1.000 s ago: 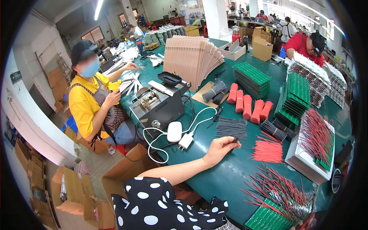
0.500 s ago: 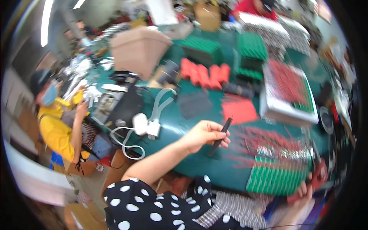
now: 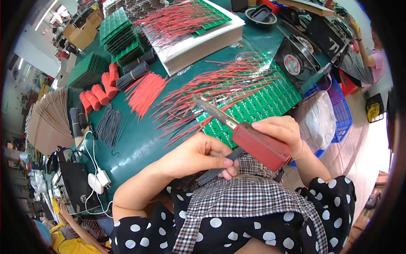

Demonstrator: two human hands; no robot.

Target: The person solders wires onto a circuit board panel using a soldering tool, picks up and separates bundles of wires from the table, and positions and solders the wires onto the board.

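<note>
My left hand (image 3: 203, 157) is closed, thumb against fingers, on a small bundle of black wires (image 3: 209, 175) above the checked apron. From the right, my right hand (image 3: 282, 130) grips a red-handled tool (image 3: 260, 146) with a long, dark, scorched-looking metal barrel; its exact kind is unclear. The barrel points up and left over green circuit boards (image 3: 270, 99). Loose red wires (image 3: 215, 82) fan out across those boards. The tool's handle passes close to the bundle's upper end; whether they touch I cannot tell.
Red wires (image 3: 147, 94) and black wires (image 3: 111, 122) lie in piles at left, near rolled red bundles (image 3: 96, 96). Behind are a white stack (image 3: 203, 48) and green board stacks (image 3: 118, 36). A fan (image 3: 294, 61) and blue crate (image 3: 341, 111) stand right. Co-workers sit at both sides.
The view has swung to the right. My right hand has brought the red-handled tool from the boards' right edge to beside my left hand. The left hand, still holding black wires, is now above the apron.
</note>
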